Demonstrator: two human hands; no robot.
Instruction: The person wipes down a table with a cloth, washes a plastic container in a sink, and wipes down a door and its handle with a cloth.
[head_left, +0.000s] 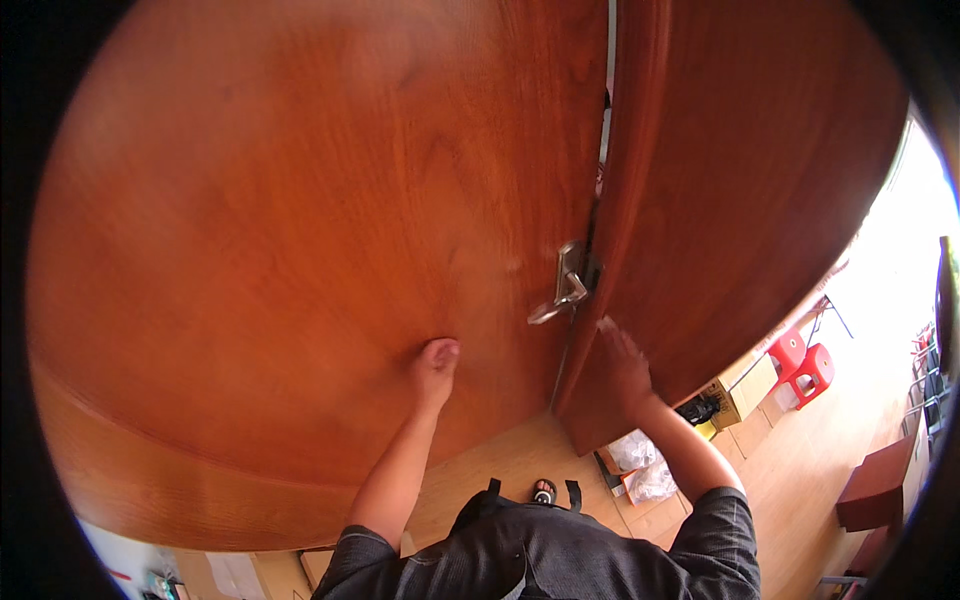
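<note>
A large reddish-brown wooden door panel (337, 225) fills the view before me. At its right edge is a metal lever handle (559, 304) on a metal plate. A second wooden panel (735, 187) with a rounded edge moulding stands at an angle to the right, and a narrow gap shows between the two. My left hand (437, 367) is at the door panel's lower middle, its fingers foreshortened; whether they curl is unclear. My right hand (628, 371), slightly blurred, has its fingers stretched out at the right panel's moulding, just below and right of the handle. It holds nothing.
On the wood-look floor (780, 480) at right are a cardboard box (742, 390), red plastic stools (814, 375) and a brown box-like piece (874, 487). An open box with clear plastic bags (645, 472) lies below my right forearm. More cardboard boxes (232, 574) stand at lower left.
</note>
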